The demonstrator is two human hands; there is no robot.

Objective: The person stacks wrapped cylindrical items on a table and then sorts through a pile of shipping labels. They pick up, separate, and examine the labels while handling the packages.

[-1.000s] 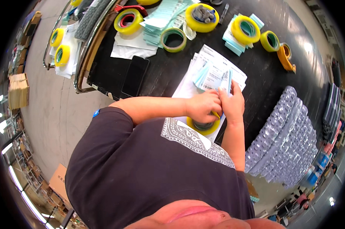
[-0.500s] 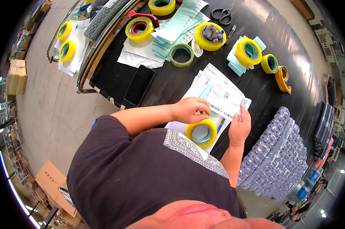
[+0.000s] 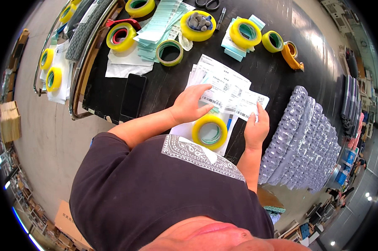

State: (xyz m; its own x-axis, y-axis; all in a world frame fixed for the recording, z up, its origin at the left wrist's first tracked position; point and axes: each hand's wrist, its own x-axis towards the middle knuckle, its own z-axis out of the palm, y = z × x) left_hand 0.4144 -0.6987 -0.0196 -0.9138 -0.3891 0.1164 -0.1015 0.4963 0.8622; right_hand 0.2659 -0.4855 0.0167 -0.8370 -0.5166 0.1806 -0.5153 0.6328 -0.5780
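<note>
In front of me lies a pile of white printed sheets point(image 3: 222, 77) with barcodes. My left hand point(image 3: 191, 103) rests at the pile's left side, fingers stretched and thumb apart, fingertips on the paper. My right hand point(image 3: 257, 127) has thumb and fingers at the lower right edge of one printed sheet point(image 3: 249, 103), which sticks out to the right of the pile. Between my forearms and close to my body, a yellow tape roll point(image 3: 220, 143) lies flat on white paper.
Beyond the pile are more tape rolls point(image 3: 245, 33), light-green slips point(image 3: 161, 21), an orange tape dispenser point(image 3: 292, 57) and scissors point(image 3: 207, 4). A black phone point(image 3: 133, 96) lies to the left. At the right stand rolls of bubble wrap point(image 3: 299, 142). A metal-railed cart point(image 3: 74, 96) borders the table's left side.
My left hand has gone from a pinch to spread fingers on the pile. A printed sheet now sticks out farther to the right by my right hand. The whole view has shifted.
</note>
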